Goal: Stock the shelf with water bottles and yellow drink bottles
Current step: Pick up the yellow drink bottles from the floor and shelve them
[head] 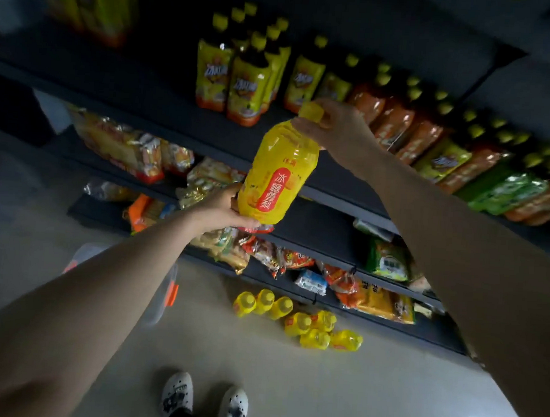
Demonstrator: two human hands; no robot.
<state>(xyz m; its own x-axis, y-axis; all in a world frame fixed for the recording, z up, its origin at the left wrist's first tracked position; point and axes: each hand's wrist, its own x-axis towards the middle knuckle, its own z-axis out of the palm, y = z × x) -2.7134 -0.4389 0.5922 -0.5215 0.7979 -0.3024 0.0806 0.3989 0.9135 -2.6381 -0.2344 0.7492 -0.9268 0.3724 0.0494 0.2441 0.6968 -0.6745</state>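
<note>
I hold one yellow drink bottle [277, 173] with a red label in front of the dark shelf [165, 82]. My left hand [223, 210] grips its base from below. My right hand [338, 128] pinches its yellow cap and neck at the top. The bottle is tilted, cap towards the upper shelf. Several more yellow drink bottles [296, 317] lie on the floor at the foot of the shelving. No water bottles show in this view.
Dark tea bottles with yellow labels [243, 80] stand on the upper shelf, with orange and green ones [432, 147] to their right. Snack packets [264, 249] fill the lower shelves. A clear plastic bin [162, 298] sits on the floor left. My shoes [205, 397] are below.
</note>
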